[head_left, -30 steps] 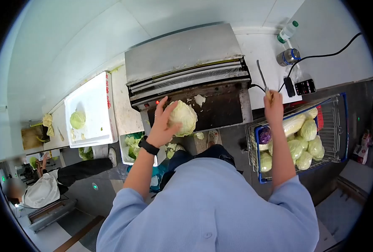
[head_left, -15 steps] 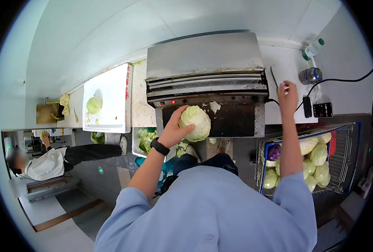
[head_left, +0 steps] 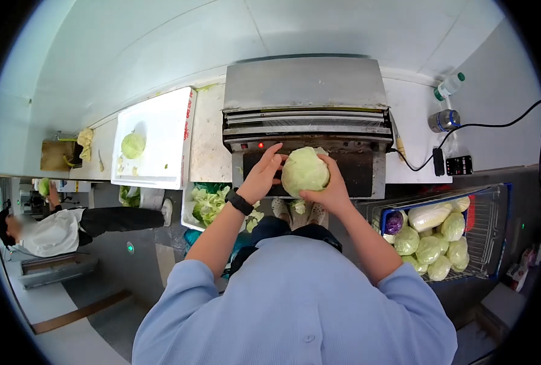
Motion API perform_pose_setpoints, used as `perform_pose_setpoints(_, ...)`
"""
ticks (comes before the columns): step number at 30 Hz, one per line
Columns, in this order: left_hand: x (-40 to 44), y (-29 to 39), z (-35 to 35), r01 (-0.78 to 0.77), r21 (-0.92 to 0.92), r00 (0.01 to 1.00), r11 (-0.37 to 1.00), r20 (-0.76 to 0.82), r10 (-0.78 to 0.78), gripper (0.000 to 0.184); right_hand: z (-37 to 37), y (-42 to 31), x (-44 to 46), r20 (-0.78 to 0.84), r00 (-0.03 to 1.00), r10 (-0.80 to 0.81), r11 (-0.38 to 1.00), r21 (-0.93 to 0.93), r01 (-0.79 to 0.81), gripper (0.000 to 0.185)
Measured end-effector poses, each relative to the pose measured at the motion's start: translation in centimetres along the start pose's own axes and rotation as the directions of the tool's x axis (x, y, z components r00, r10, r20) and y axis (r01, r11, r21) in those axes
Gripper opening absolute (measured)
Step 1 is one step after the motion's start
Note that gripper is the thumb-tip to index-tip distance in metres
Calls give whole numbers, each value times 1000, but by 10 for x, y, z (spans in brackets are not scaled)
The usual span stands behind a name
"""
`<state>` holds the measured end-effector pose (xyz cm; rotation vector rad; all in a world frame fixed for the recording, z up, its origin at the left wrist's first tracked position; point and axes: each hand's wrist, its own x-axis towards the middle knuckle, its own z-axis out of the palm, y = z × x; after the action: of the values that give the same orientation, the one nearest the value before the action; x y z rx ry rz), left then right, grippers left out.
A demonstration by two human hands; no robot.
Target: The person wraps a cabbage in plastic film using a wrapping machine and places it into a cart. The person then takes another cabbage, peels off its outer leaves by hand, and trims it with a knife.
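- Has let go of the knife (head_left: 400, 148), now on the counter (head_left: 413, 109) to the right of the wrapping machine (head_left: 307, 85), and brought the right hand (head_left: 336, 190) across to the cabbage (head_left: 305, 173).
- Has loosened the hold of the left hand (head_left: 264, 176), most likely passing the weight to the right.
- Means, for the work in hand: a blade out of play and both hands given over to the cabbage.
- Holds the cabbage over the front part of the machine's dark plate (head_left: 352, 173), close before the body.
- Grips from the right side with the right hand, fingers curved behind, thumb towards the body.
- Keeps the left hand at the cabbage's left side, fingers spread wide; cannot tell light contact from a slight gap at the fingertips.
- Angles both forearms inward, with a dark wristband (head_left: 238, 201) on the left.
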<state>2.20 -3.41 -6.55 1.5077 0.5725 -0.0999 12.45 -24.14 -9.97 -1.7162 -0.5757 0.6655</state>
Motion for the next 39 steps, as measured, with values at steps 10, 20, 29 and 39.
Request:
perform_pose_setpoints(10, -42, 1, -42, -23, -322, 979, 946, 187, 87, 48, 49, -21, -30, 214, 919, 331, 416, 841, -346, 76)
perform_pose_setpoints(20, 28, 45, -70, -373, 1, 896, 928, 262, 360, 49, 22, -86, 20, -27, 968, 249, 746, 643, -174, 67)
perform_pose_setpoints(29, 180, 135, -66, -305, 329, 943, 894, 235, 235, 84, -55, -116, 190, 97, 874, 477, 833, 268, -484, 77)
perform_pose_setpoints(39, 195, 111, -70, -435, 150, 882, 888, 269, 387, 93, -85, -80, 231, 59, 992, 111, 977, -188, -98, 89)
